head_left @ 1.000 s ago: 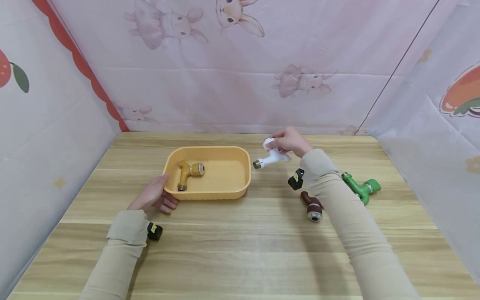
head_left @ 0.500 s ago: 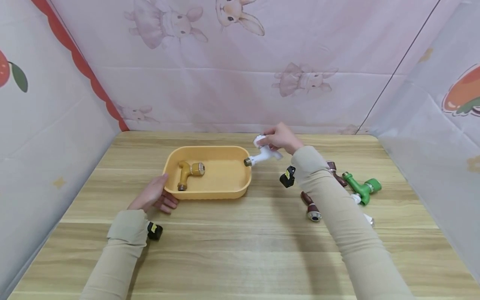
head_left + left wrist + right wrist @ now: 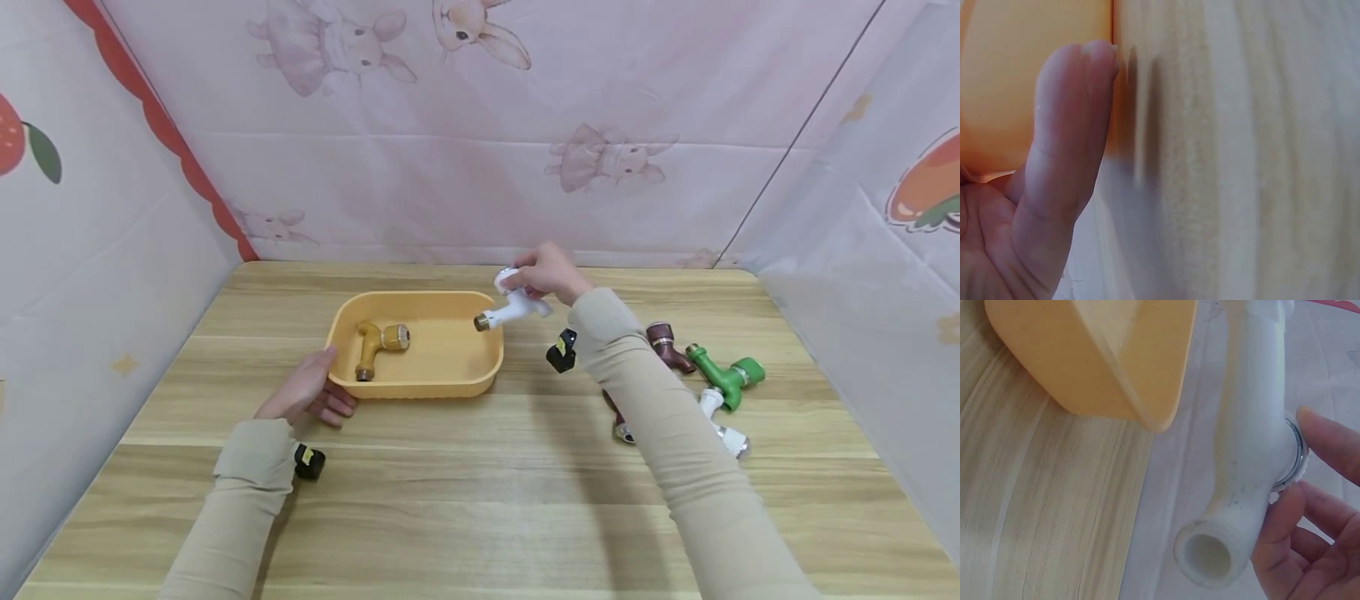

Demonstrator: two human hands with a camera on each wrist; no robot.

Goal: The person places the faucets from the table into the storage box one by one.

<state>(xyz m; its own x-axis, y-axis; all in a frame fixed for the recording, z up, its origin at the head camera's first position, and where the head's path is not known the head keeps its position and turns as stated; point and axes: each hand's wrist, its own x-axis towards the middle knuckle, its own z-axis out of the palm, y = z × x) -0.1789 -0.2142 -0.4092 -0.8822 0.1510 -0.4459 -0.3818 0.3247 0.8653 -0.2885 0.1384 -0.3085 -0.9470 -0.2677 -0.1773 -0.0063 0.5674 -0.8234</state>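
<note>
My right hand point(image 3: 551, 273) pinches a white faucet point(image 3: 513, 310) by its round knob, holding it over the right rim of the yellow tray point(image 3: 420, 389). Its brass threaded end points left, above the tray. In the right wrist view the hollow spout of the white faucet point(image 3: 1247, 425) faces the camera, with thumb and fingers at the knob. A mustard-yellow faucet point(image 3: 370, 350) lies inside the tray at the left. My left hand point(image 3: 303, 392) rests against the tray's near left corner; in the left wrist view the fingers point(image 3: 1066, 131) are straight along the tray's outside.
To the right lie a maroon faucet point(image 3: 666, 346), a green faucet point(image 3: 723, 375) and another white faucet point(image 3: 731, 442). A second maroon faucet point(image 3: 622, 429) is partly hidden by the right sleeve. Patterned cloth walls point(image 3: 450, 192) bound the wooden table point(image 3: 420, 500).
The right hand has carried the white faucet leftward, from beside the tray to above its right rim. The left hand and the tray have stayed put.
</note>
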